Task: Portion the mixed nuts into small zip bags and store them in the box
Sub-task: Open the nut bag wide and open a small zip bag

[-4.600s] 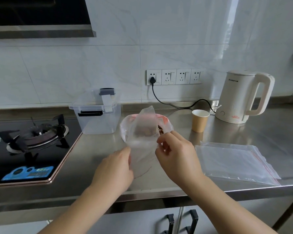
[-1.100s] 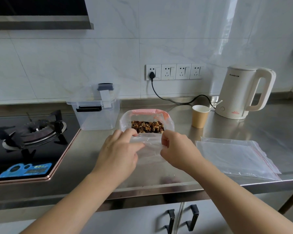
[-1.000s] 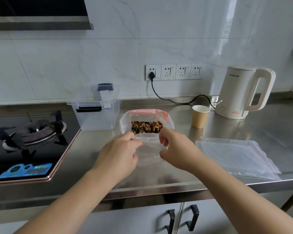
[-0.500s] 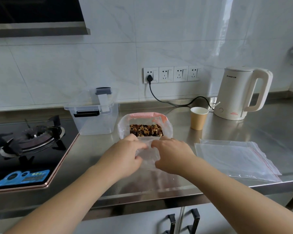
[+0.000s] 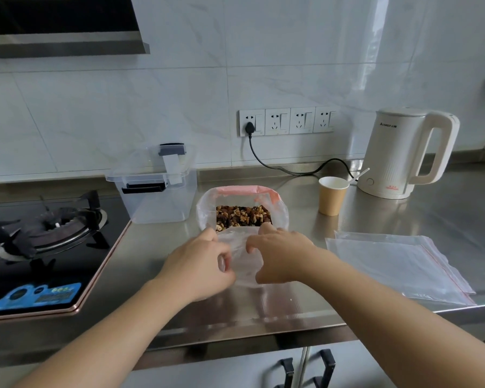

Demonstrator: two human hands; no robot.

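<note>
Pinching the small zip bag [image 5: 242, 257] between left hand [image 5: 200, 266] and right hand [image 5: 282, 257].

Bright, even daylight — glare streaks the wall tiles [image 5: 375, 51] and steel counter [image 5: 445, 219] — with wide-angle bending at the edges.

two hands: left hand [image 5: 199, 268], right hand [image 5: 280, 256]. one small zip bag [image 5: 242, 264], one open bag of mixed nuts [image 5: 242, 215], one clear storage box [image 5: 157, 189], one paper cup [image 5: 332, 196], one electric kettle [image 5: 403, 152], one gas burner [image 5: 53, 225], four wall sockets [image 5: 287, 121].
</note>
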